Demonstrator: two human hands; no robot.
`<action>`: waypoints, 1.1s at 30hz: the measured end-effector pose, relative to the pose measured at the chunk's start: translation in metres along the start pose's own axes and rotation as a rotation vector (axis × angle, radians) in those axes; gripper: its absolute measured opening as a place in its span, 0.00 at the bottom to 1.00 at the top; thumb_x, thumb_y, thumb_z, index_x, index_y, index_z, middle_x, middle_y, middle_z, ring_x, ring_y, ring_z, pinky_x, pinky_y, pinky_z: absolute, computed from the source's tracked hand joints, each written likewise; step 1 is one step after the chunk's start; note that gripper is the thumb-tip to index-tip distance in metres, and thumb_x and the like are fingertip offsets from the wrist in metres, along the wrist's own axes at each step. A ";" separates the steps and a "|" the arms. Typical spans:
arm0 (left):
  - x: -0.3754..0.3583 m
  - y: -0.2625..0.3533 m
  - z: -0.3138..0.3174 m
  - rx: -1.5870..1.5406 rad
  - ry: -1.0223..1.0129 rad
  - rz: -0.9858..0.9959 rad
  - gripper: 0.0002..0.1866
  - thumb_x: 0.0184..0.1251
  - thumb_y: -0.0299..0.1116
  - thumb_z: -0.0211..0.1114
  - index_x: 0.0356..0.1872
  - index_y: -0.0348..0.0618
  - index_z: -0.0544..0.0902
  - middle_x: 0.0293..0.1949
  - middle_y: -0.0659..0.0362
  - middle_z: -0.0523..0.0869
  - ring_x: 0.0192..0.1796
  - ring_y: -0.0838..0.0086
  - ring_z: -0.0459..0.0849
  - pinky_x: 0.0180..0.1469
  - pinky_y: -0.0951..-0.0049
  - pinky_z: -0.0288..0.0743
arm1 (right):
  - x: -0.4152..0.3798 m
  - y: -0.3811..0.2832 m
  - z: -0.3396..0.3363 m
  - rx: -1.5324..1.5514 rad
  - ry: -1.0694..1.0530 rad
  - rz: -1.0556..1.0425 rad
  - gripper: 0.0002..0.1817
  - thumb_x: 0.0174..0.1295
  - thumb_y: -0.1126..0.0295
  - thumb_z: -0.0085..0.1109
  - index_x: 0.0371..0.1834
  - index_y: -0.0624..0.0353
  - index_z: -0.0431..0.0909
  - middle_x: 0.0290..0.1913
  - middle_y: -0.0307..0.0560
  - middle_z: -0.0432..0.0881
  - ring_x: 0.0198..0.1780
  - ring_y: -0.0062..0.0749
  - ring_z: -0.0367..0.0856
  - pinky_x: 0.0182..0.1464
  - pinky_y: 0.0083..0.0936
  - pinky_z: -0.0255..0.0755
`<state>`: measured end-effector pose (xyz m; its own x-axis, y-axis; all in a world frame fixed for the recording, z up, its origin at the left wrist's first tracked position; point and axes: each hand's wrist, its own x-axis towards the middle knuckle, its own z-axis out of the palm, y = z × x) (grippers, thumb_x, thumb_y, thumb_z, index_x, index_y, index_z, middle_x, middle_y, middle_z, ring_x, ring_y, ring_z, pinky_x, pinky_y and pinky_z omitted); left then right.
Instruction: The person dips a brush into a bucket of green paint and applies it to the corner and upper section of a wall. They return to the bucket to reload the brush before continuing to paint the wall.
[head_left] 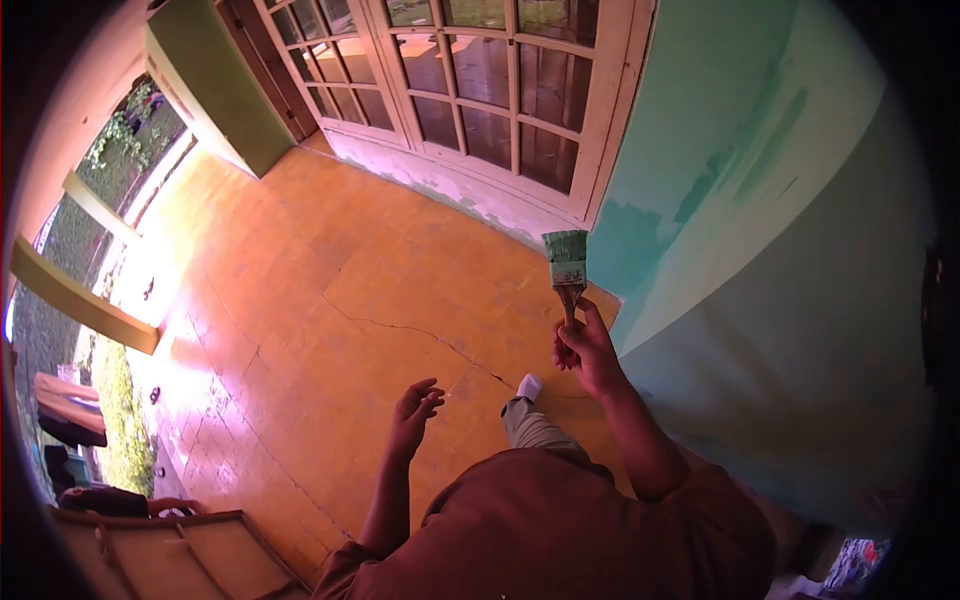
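Observation:
My right hand [590, 352] is closed around the handle of a paintbrush [567, 262], which points bristles up. Green paint coats the bristles and smears the ferrule. Beside the brush stands a wall [700, 170] with patches of darker, wet-looking green over a paler green; bristles and wall look apart, though the gap is hard to judge. My left hand [416, 408] hangs in the air over the tiled floor, fingers loosely curled and apart, holding nothing.
Orange floor tiles [380, 270] with a long crack spread ahead of me. White-framed glass doors [480, 90] adjoin the painted wall. A green pillar [215, 80] stands far left. A wooden panel [180, 555] lies at lower left, near clothes-like items [70, 410].

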<state>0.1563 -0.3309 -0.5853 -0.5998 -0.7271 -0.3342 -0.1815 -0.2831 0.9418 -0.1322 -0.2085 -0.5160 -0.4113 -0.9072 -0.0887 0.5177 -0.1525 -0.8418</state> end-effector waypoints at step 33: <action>0.697 0.236 0.178 0.352 -1.043 0.018 0.18 0.65 0.35 0.54 0.54 0.40 0.71 0.44 0.58 0.79 0.46 0.73 0.78 0.47 0.73 0.69 | 0.389 -0.132 -0.208 0.522 1.144 -0.675 0.11 0.63 0.58 0.48 0.33 0.52 0.64 0.18 0.35 0.63 0.20 0.24 0.65 0.24 0.24 0.60</action>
<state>-0.4430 -0.7932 -0.5894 -0.9380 0.2033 -0.2807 -0.2791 0.0373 0.9595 -0.5159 -0.4595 -0.5503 -0.9248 0.1682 -0.3411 0.0911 -0.7728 -0.6281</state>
